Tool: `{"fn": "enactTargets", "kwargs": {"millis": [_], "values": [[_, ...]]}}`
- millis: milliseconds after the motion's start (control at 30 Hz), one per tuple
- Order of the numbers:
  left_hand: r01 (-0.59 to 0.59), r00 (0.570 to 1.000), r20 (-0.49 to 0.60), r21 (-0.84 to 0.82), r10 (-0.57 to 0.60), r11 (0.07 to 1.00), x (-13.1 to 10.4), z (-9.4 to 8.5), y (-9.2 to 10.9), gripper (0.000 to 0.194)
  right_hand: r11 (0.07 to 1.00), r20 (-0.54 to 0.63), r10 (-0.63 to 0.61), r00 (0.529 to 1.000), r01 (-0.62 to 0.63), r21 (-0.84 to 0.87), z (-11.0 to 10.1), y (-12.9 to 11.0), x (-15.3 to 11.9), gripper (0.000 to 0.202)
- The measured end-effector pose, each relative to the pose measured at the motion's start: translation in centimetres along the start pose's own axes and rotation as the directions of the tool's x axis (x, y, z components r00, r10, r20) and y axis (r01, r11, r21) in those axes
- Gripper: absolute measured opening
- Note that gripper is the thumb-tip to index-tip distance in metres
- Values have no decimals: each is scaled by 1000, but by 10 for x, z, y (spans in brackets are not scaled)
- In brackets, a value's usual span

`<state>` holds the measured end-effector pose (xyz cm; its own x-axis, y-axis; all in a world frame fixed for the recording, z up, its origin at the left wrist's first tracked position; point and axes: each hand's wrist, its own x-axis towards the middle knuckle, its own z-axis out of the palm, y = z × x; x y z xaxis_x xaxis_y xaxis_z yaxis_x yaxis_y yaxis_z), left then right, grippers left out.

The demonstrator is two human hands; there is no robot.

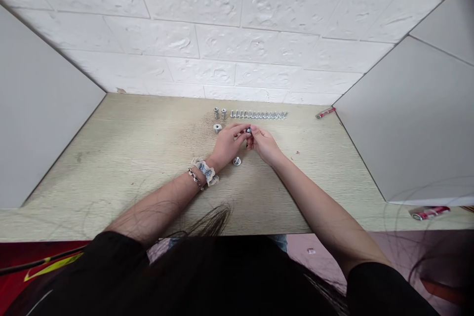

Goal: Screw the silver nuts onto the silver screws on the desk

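Over a pale tabletop (148, 158), I am pinching a small metal piece (249, 130) with both my left hand (227, 145) and my right hand (264, 146). A row of silver bolts (258, 115) is stretching just beyond, beside two metal cylinders (217, 113), while a round metal part (217, 128) is sitting beside my left hand and a flanged piece (237, 161) is resting nearer to me.

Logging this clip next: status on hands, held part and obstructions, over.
Left hand and right hand together, pinching small metal piece. Row of screws beyond. Round metal part on near side; nothing visibly blocking.
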<state>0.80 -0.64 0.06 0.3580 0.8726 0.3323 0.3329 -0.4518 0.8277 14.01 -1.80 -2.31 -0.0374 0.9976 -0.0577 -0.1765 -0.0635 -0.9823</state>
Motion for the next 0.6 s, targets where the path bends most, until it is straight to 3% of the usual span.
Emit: {"fn": "enactTargets", "kwargs": {"millis": [367, 600], "values": [[81, 996, 45, -6, -81, 997, 4, -4, -1, 25, 998, -17, -35, 999, 34, -47, 2, -1, -3, 48], [131, 991, 36, -109, -128, 985, 3, -1, -5, 32, 967, -142, -169, 975, 136, -214, 5, -3, -5, 35]]}}
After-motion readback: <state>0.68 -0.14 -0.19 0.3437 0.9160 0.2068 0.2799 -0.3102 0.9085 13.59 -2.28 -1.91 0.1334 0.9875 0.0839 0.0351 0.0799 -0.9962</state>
